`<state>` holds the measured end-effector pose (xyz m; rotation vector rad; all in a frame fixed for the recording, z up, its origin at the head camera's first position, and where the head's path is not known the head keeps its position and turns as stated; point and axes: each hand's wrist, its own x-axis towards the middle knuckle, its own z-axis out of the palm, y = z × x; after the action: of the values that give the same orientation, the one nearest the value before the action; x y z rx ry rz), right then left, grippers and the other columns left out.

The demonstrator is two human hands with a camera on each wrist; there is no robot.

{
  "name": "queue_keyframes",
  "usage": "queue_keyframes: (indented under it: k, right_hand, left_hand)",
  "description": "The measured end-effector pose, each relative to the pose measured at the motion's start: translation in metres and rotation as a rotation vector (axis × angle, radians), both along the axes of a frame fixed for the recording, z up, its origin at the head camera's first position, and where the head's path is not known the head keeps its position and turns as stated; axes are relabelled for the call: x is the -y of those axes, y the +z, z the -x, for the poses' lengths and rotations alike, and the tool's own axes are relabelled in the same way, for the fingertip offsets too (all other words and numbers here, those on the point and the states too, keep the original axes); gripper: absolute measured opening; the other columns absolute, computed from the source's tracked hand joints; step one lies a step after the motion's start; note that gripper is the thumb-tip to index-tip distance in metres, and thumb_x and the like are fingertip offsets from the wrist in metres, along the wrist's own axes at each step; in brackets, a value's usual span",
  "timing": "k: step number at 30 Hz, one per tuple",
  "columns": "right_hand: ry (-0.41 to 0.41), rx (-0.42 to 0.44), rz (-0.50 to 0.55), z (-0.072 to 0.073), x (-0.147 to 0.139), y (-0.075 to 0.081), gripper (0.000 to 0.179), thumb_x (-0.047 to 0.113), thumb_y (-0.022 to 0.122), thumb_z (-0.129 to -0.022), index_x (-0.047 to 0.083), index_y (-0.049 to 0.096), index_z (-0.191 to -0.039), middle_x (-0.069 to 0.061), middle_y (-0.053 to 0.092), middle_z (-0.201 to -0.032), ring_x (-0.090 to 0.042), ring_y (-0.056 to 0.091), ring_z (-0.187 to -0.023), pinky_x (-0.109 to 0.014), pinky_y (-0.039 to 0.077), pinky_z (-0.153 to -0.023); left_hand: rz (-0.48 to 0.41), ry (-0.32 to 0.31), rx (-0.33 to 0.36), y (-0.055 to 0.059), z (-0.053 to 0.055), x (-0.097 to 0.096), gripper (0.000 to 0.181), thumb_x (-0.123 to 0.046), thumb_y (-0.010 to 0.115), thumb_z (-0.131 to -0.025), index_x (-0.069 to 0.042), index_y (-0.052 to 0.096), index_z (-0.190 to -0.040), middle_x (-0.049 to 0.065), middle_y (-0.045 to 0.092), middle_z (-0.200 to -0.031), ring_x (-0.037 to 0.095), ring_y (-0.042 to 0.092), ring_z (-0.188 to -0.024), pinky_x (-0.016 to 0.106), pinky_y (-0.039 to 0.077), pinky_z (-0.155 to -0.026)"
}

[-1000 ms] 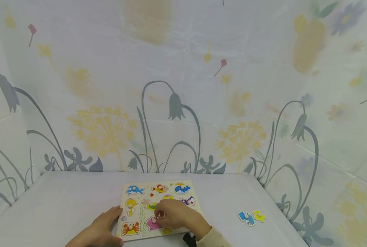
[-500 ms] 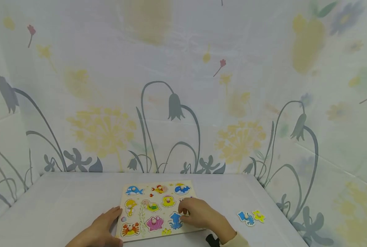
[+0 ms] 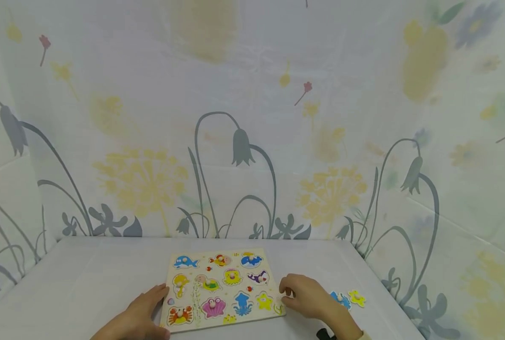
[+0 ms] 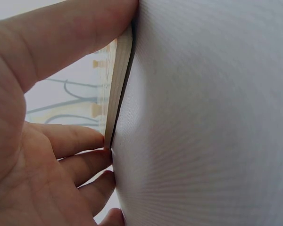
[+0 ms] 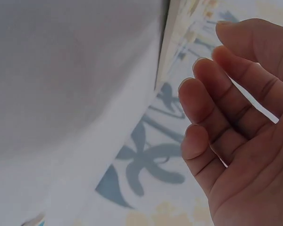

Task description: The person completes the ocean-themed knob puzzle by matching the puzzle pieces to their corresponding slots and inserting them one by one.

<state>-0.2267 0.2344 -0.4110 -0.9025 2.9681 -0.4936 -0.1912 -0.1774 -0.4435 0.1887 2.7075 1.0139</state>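
Observation:
A wooden knob puzzle board (image 3: 218,293) with sea-animal pieces lies on the table. My left hand (image 3: 135,314) rests at the board's left side, its fingertips touching the edge and its thumb by the near corner. In the left wrist view, relaxed fingers (image 4: 80,141) meet the wooden rim (image 4: 118,89). My right hand (image 3: 305,295) is just off the board's right edge, fingers loosely curled. Nothing shows between its fingertips (image 5: 195,101) in the right wrist view. Near it on the table lie a blue piece (image 3: 340,299), partly hidden by that hand, and a yellow piece (image 3: 357,298).
On the board are a crab (image 3: 180,315), a pink shell (image 3: 213,307), a blue squid (image 3: 242,304), a yellow starfish picture (image 3: 264,301) and several other animals. The white table (image 3: 99,269) ends at a flower-printed curtain (image 3: 252,189) behind and at both sides.
My right hand has moved right from over the shell, across the squid, to beyond the board's right edge, uncovering the starfish picture and purple whale. The left hand and board stay put.

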Motion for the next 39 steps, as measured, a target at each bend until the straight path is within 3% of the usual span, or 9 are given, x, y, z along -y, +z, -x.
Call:
queue_keyframes:
  k: [9,16,30,39]
  right_hand:
    - [-0.102,-0.051,-0.004,-0.001,-0.039,0.001,0.009,0.02,0.072,-0.082,0.018,0.066,-0.09,0.017,0.052,-0.077,-0.001,0.047,-0.067,-0.024,0.043,-0.056]
    - [-0.155,-0.08,-0.001,0.001,-0.061,0.0,0.01,0.019,0.073,-0.082,0.018,0.064,-0.088,0.015,0.05,-0.076,-0.002,0.045,-0.066,-0.024,0.041,-0.055]
    - [-0.262,-0.1,-0.034,0.007,-0.084,-0.009,0.015,0.015,0.075,-0.077,0.017,0.064,-0.086,0.009,0.051,-0.078,-0.007,0.047,-0.069,-0.028,0.043,-0.058]
    - [-0.296,-0.084,-0.045,0.008,-0.094,-0.013,0.015,0.014,0.074,-0.077,0.017,0.064,-0.087,0.007,0.051,-0.08,-0.01,0.047,-0.071,-0.031,0.045,-0.061]
  left_hand:
    - [-0.004,-0.022,-0.019,-0.001,0.001,0.001,0.105,-0.03,0.092,-0.051,0.008,0.044,-0.136,0.03,0.035,-0.145,0.053,0.023,-0.134,0.067,0.015,-0.108]
    - [0.004,-0.003,-0.002,-0.002,0.002,-0.001,0.105,-0.028,0.092,-0.051,0.008,0.044,-0.137,0.029,0.034,-0.146,0.053,0.022,-0.134,0.067,0.014,-0.108]
    - [0.011,-0.041,-0.039,-0.002,0.002,0.0,0.104,-0.027,0.092,-0.052,0.01,0.043,-0.135,0.032,0.035,-0.143,0.054,0.023,-0.133,0.068,0.016,-0.108]
    - [0.016,-0.023,-0.031,-0.002,0.002,0.0,0.104,-0.028,0.092,-0.051,0.008,0.044,-0.136,0.031,0.035,-0.144,0.055,0.024,-0.132,0.069,0.017,-0.107]
